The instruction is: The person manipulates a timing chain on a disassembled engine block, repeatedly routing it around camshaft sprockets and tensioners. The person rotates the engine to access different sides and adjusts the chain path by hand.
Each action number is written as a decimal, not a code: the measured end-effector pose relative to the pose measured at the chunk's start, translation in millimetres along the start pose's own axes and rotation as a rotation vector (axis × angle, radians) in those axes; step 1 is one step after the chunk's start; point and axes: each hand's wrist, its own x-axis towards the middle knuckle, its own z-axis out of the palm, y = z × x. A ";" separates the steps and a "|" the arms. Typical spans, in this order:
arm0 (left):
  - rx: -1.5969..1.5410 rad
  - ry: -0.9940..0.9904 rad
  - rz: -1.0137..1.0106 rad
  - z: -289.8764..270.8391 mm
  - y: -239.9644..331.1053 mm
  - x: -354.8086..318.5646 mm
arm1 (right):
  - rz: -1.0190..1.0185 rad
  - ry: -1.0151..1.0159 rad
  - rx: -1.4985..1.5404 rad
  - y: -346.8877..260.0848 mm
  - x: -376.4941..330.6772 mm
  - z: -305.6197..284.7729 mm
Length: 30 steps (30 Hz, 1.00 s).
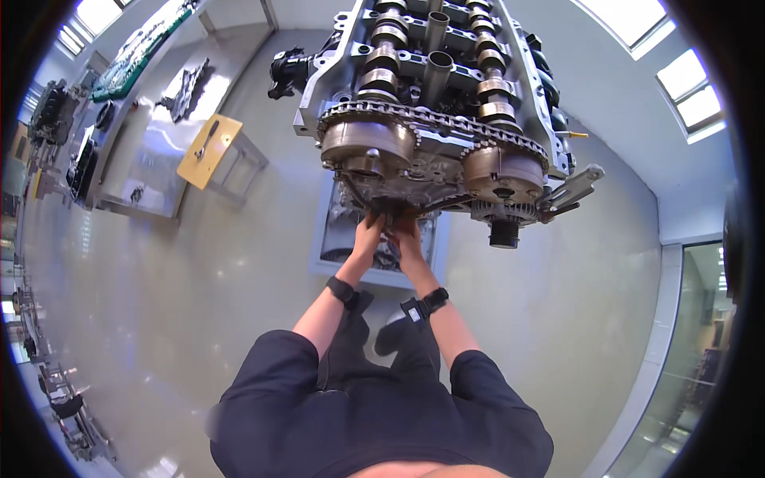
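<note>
An engine (434, 171) hangs before me with its front toward me and its top uncovered. A timing chain (430, 118) runs over two round camshaft sprockets, the left one (368, 142) and the right one (504, 171). Low on the engine's front, below the sprockets, my left hand (369, 236) and my right hand (406, 234) are close together. Both have their fingers curled up against a dark part (388, 209) at the chain's lower end. Shadow hides the fingertips and what they grip. Camshafts (381, 60) with shiny lobes lie along the top.
Beneath the engine is a pale blue frame (319, 239) with dark parts in it. Left stands a wooden-topped stool (209, 151) with a tool on it, beside a metal workbench (151, 171) carrying parts. A lever-like bracket (575, 190) juts from the engine's right. Glass panels (693, 334) stand far right.
</note>
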 end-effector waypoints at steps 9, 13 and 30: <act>-0.321 0.031 -0.190 20.2 16.8 -10.1 | 0.166 0.047 0.029 -37.4 -19.4 9.9; -0.300 0.088 -0.207 18.7 9.4 -0.1 | 0.260 0.164 -0.360 -61.2 -47.5 7.0; -0.358 0.262 -0.066 35.3 -12.2 16.3 | -0.675 -0.175 -1.134 -401.5 -156.3 82.5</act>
